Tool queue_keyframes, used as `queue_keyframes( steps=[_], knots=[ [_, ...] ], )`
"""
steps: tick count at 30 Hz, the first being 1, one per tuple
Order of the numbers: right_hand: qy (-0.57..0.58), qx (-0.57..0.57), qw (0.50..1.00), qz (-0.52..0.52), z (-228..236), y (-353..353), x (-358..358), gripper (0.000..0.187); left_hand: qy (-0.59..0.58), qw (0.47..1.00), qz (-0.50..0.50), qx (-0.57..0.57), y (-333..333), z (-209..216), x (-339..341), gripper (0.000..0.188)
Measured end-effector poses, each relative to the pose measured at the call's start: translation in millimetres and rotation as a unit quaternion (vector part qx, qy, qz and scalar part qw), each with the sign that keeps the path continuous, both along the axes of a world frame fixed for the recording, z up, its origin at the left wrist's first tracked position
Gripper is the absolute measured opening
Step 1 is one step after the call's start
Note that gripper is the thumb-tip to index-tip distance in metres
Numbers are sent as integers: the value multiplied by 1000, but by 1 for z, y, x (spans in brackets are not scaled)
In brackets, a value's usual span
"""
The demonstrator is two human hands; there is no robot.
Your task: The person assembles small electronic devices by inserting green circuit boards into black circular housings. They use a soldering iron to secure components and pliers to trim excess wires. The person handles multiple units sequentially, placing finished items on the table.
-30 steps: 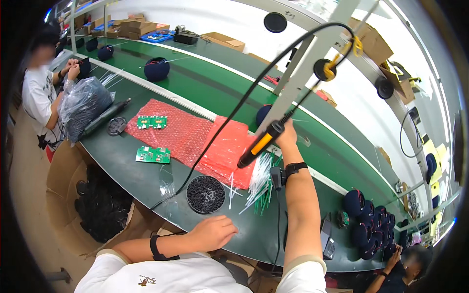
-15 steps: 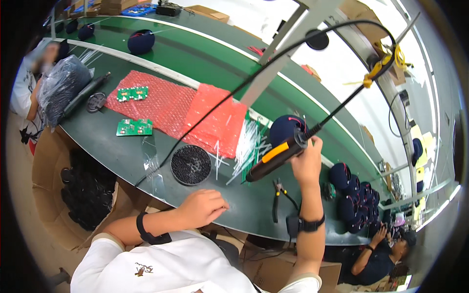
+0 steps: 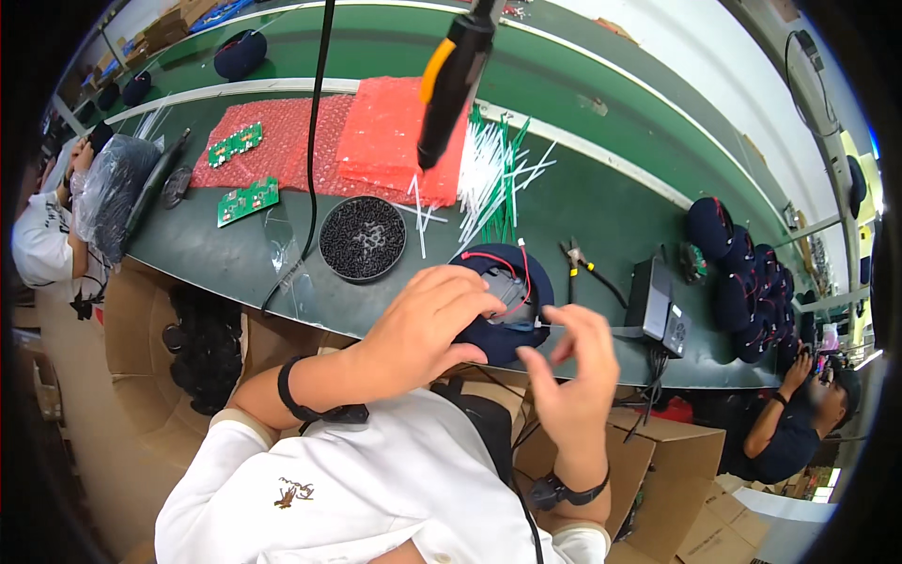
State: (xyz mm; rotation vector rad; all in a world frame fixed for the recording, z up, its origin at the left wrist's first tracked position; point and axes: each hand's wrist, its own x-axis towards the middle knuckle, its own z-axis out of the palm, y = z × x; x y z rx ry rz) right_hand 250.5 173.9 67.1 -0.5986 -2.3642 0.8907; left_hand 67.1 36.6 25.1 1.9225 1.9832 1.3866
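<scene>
A dark blue round fabric-covered shell (image 3: 501, 344) lies at the table's near edge, its grey hollow facing up. A red wire (image 3: 482, 255) with a small white connector runs over its rim. My left hand (image 3: 418, 324) grips the shell's left side, fingers over the rim and thumb toward the near side. At its right side is my right hand (image 3: 580, 371), thumb and fingers bent but apart, close to the rim. A pale thin strip stretches rightward past those fingers; whether they touch it is unclear. Above the table hangs a black-and-orange electric screwdriver (image 3: 456, 85), out of both hands.
A round dish of black screws (image 3: 363, 239), white and green cable ties (image 3: 489, 174), red bubble wrap (image 3: 390, 132) and green circuit boards (image 3: 248, 201) lie beyond. Rightward are pliers (image 3: 587, 263), a black box (image 3: 651, 299) and several dark blue shells (image 3: 742, 273). Other people sit at both sides.
My right hand has let go of the screwdriver, which now hangs farther up and left. The blue shell has come nearer to me, and my left hand has moved right onto it.
</scene>
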Motion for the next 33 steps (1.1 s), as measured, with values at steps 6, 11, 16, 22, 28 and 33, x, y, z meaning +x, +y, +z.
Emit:
queue_keyframes(
  steps=[6, 11, 16, 22, 28, 33],
  knots=[
    [5, 122, 992, 12, -15, 21, 7, 34, 41, 999, -4, -8, 12, 18, 11, 52],
    [-12, 39, 999, 20, -25, 25, 11, 23, 31, 999, 9, -5, 31, 14, 27, 49],
    [26, 48, 998, 41, -31, 31, 9, 16, 12, 999, -25, -37, 35, 17, 16, 48],
    [30, 251, 964, -80, -16, 31, 14, 18, 59, 995, -25, -81, 35, 30, 14, 48],
    [-154, -10, 986, -69, -14, 11, 63, 20, 130, 977, -120, -116, 46, 36, 23, 38],
    [-147, 237, 946, -167, -79, 66, 30, 65, 93, 970, -161, -156, 62, 27, 18, 47]
  ],
)
